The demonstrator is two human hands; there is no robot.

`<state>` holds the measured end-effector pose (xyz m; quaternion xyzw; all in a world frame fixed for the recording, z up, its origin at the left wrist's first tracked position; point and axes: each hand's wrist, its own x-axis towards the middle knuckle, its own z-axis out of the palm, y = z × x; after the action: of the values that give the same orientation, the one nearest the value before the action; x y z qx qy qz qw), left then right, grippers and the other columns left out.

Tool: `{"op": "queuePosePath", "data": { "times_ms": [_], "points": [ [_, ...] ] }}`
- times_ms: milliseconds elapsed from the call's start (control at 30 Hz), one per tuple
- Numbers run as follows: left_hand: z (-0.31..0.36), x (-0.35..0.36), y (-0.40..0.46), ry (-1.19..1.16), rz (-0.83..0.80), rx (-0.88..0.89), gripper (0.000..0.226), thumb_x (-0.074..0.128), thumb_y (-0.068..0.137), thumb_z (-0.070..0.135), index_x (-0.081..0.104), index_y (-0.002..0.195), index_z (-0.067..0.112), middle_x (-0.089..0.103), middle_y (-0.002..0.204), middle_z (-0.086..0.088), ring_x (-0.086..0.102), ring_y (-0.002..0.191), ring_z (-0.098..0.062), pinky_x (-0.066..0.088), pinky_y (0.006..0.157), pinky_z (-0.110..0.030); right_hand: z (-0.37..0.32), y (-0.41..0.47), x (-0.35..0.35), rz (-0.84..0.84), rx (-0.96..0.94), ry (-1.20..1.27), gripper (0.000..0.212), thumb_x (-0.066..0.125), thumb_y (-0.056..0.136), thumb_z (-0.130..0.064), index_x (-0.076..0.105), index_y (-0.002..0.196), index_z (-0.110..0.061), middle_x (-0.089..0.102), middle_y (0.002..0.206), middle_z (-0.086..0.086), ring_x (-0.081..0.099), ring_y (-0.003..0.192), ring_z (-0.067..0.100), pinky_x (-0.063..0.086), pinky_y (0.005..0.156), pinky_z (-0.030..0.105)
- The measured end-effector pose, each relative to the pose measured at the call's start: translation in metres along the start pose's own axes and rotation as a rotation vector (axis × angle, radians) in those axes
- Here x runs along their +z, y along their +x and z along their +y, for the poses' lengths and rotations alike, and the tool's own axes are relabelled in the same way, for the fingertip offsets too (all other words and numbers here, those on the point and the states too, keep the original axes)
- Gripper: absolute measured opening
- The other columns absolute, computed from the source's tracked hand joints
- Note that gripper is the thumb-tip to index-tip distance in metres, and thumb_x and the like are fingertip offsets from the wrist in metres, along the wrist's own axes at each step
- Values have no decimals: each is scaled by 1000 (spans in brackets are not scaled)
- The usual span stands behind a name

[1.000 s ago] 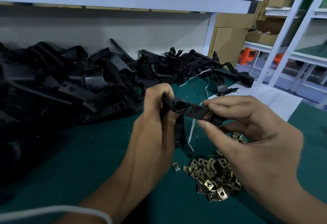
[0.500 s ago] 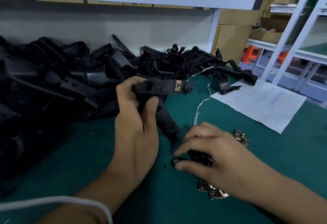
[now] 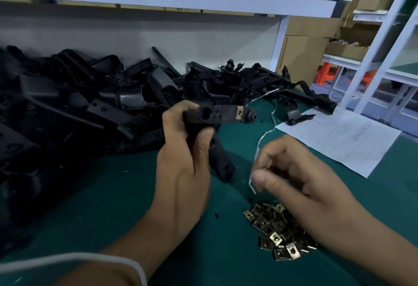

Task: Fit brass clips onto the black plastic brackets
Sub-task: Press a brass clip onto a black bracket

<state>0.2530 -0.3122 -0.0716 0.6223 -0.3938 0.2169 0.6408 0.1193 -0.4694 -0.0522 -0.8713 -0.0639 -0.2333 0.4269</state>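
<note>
On the green tabletop (image 3: pixel 113 195), your left hand (image 3: pixel 183 168) grips the black bracket (image 3: pixel 217 116) above the mat, one brass clip (image 3: pixel 239 112) already seated near its end. Your right hand (image 3: pixel 300 172) blurs over the clip pile (image 3: pixel 280 231), fingers (image 3: pixel 262 176) curled; whether they pinch a clip, I cannot tell. Square the next clip before pressing.

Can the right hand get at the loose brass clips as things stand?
Probably yes: the right hand hovers directly above the brass clips piled on the green mat, nothing between them.
</note>
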Motion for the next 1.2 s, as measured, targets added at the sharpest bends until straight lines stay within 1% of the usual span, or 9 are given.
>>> {"op": "queuePosePath", "data": {
  "times_ms": [100, 200, 333, 400, 500, 767, 967, 1100, 1200],
  "points": [
    [5, 1, -2, 32, -45, 78, 36, 49, 108, 5, 36, 131, 29, 58, 92, 34, 59, 72, 7, 40, 64, -2, -7, 2, -6, 211, -121, -28, 12, 66, 96, -35, 70, 105, -29, 67, 85, -1, 68, 78, 24, 54, 69, 39],
    [6, 1, -5, 81, -99, 88, 30, 45, 108, 19, 35, 131, 36, 53, 93, 31, 54, 65, 1, 37, 57, -4, -14, 1, -9, 388, -216, -104, 15, 69, 97, -32, 72, 111, -28, 67, 80, -4, 67, 66, 21, 53, 57, 38],
    [8, 0, -10, 139, -159, 134, 38, 44, 108, 24, 29, 138, 41, 53, 98, 18, 62, 70, -12, 51, 57, -27, -18, 2, -12, 576, -156, 91, 19, 73, 92, -35, 60, 105, -30, 67, 78, 7, 61, 48, 22, 47, 42, 27],
    [9, 0, -11, 155, -182, 151, 41, 45, 108, 24, 28, 139, 43, 54, 98, 13, 65, 72, -16, 52, 57, -35, -17, 2, -13, 574, -171, 51, 12, 75, 91, -29, 65, 97, -26, 69, 76, 4, 60, 47, 20, 45, 42, 23],
    [9, 1, -11, 170, -151, 131, 39, 44, 106, 25, 29, 139, 40, 51, 99, 21, 61, 71, -13, 50, 54, -30, -16, 0, -14, 553, -182, 5, 9, 78, 91, -28, 76, 99, -24, 71, 75, -7, 60, 51, 16, 46, 49, 18],
    [12, 1, -10, 191, -174, 143, 39, 45, 107, 24, 27, 139, 39, 50, 97, 16, 63, 74, -15, 55, 58, -37, -22, 2, -15, 456, -260, -182, 31, 53, 105, -14, 63, 134, -15, 61, 86, 0, 64, 72, 19, 52, 69, 23],
    [19, 2, -10, 215, -256, 223, 40, 43, 106, 25, 26, 140, 37, 57, 101, 5, 63, 80, -28, 54, 63, -46, -31, -4, -17, 453, -275, -196, 24, 60, 105, -31, 73, 112, -13, 66, 83, -6, 66, 67, 16, 48, 58, 26],
    [21, 5, -12, 266, -284, 289, 42, 43, 105, 21, 25, 141, 33, 55, 103, 7, 61, 77, -25, 51, 63, -44, -36, 0, -19, 396, -343, -267, 16, 58, 105, -27, 68, 108, -16, 63, 97, -9, 65, 83, 16, 48, 73, 28],
    [21, 5, -12, 288, -267, 264, 43, 45, 104, 22, 25, 140, 34, 54, 103, 11, 59, 78, -21, 50, 64, -42, -35, 0, -18, 348, -339, -328, 11, 58, 102, -19, 68, 105, -15, 60, 102, -9, 62, 92, 14, 43, 80, 21]
  ]
}}
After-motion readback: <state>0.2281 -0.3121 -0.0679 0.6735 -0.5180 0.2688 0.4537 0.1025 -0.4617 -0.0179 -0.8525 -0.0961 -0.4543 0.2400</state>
